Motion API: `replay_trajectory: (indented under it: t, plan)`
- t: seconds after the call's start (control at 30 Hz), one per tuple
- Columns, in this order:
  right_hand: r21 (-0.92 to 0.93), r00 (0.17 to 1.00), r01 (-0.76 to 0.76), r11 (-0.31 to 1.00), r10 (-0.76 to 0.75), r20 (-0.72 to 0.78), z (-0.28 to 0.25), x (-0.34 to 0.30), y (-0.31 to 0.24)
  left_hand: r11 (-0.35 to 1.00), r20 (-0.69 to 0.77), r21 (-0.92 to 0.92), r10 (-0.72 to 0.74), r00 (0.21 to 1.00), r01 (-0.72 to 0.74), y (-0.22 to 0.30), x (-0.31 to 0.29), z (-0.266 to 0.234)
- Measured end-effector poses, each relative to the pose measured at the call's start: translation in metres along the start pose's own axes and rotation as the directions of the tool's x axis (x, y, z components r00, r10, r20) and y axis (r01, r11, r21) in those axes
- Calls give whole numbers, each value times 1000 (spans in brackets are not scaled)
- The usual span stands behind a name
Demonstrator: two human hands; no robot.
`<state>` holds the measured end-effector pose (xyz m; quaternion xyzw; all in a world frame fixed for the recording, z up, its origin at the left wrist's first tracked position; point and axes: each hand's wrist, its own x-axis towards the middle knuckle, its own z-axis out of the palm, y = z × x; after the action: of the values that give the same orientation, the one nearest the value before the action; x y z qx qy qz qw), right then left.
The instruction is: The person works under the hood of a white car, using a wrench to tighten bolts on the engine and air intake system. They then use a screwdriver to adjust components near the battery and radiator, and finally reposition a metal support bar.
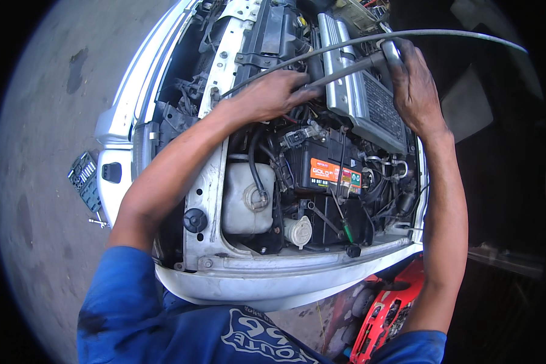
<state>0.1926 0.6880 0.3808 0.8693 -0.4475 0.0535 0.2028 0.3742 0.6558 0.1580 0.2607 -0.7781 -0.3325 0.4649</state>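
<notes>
Both arms reach over an open car engine bay. My left hand (276,97) closes around the lower end of a dark bar-like tool (349,71), which slants up to the right. At its upper end is a silver metal piece, gripped by my right hand (415,91); the tool's exact kind is unclear. Underneath lies a finned silver intercooler (379,103). A thin bonnet prop rod (321,50) crosses above the left hand and passes close to the right one. The left fingertips are partly hidden.
Nearer me are a battery (330,158), a whitish fluid tank (247,200), a spanner (326,219) and a green-handled screwdriver (347,230). On the ground at left lie an open socket set (86,181) and a metal tool (97,221). A red machine (385,312) stands below right.
</notes>
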Motion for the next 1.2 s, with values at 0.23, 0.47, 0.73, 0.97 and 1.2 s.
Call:
replay_trajectory:
  t: [0.23,0.47,0.73,0.97,1.2]
  plan:
    - [19,837,-477,878,448,315,-28,16,-25,975,60,180,-141,988,128,-26,-40,1]
    - [-15,972,-76,997,78,224,-32,6,-12,976,35,150,-168,985,161,-27,-41,4]
    - [-110,825,-473,874,483,292,-30,12,-19,954,-3,251,-166,986,162,-37,-40,14]
    - [-88,967,-215,973,225,121,-15,14,-23,952,-7,253,-178,984,174,-35,-41,16]
    - [152,803,-558,816,485,347,-43,18,-59,964,-14,208,-167,986,166,-39,-43,15]
